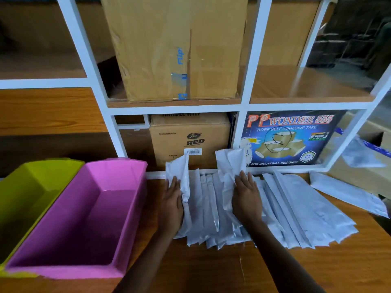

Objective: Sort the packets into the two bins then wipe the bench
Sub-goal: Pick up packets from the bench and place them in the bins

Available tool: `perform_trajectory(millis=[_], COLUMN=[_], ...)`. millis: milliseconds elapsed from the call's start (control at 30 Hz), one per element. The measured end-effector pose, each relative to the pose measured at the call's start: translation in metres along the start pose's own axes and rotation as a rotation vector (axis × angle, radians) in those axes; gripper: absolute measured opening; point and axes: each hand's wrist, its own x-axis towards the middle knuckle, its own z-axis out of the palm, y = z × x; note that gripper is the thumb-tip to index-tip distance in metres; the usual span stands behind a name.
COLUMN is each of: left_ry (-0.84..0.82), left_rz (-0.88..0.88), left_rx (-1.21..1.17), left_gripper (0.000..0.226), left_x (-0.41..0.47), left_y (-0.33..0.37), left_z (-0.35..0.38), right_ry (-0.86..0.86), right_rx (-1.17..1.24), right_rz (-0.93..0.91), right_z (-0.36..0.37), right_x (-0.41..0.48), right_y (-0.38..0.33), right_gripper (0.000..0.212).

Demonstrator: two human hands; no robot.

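A pile of grey plastic packets [296, 210] lies spread on the wooden bench [211, 269], fanned out to the right. My left hand [172, 205] presses against the left edge of a bunch of packets [208, 206], and my right hand [247, 197] lies on its right side, so the bunch is squeezed between both hands with its far ends bent up. An empty pink bin [127, 208] stands left of my hands, and an empty green bin [27, 193] stands beside it at the far left.
A white-framed shelf unit [243, 106] rises right behind the bench, holding cardboard boxes [186, 138] and a blue tape carton [289, 138]. One more packet [347, 193] lies at the right edge.
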Motion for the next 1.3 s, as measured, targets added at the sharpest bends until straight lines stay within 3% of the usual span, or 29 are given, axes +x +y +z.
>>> perform_trajectory(millis=[133, 333, 900, 1100, 1300], left_ry=[0.026, 0.061, 0.006, -0.119, -0.311], left_rz=[0.050, 0.129, 0.100, 0.126, 0.144], left_rx=[-0.065, -0.094, 0.067, 0.159, 0.366], left_gripper=[0.043, 0.048, 0.039, 0.041, 0.036], left_x=[-0.007, -0.019, -0.072, -0.036, 0.007], left_y=[0.017, 0.023, -0.108, -0.132, -0.157], left_z=[-0.031, -0.105, -0.301, -0.298, -0.260], right_ry=[0.144, 0.183, 0.182, 0.091, -0.140], right_rx=[0.175, 0.316, 0.503, 0.393, 0.022], right_rz=[0.024, 0.008, -0.033, -0.139, -0.259], right_z=[-0.011, -0.019, -0.001, 0.009, 0.038], right_x=[-0.032, -0.084, -0.178, -0.146, -0.094], right_y=[-0.026, -0.083, -0.287, -0.336, -0.349], right_gripper=[0.043, 0.035, 0.039, 0.033, 0.024])
